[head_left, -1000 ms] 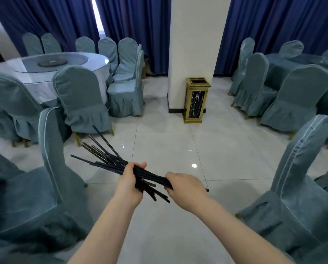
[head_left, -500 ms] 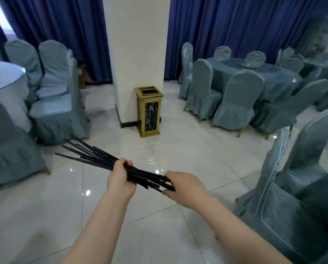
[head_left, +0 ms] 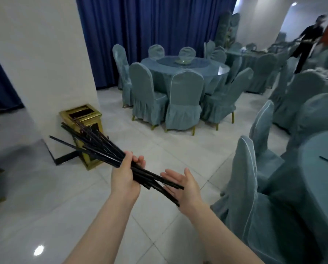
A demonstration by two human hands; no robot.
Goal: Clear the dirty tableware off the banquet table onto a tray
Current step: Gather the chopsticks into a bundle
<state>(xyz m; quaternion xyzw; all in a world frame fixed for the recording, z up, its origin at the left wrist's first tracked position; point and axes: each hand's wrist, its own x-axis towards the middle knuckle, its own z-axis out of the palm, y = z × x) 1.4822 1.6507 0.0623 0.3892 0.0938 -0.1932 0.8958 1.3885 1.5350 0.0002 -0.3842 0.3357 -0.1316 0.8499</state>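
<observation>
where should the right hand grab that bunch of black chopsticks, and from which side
Grip the near ends of the chopsticks, just behind the left hand, coming up from below with the open right hand. There the sticks lie close together; the far ends fan out.

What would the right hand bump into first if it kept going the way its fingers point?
Probably the near ends of the black chopsticks gripped by the left hand; the open right hand points up-left at them, though depth is unclear.
</observation>
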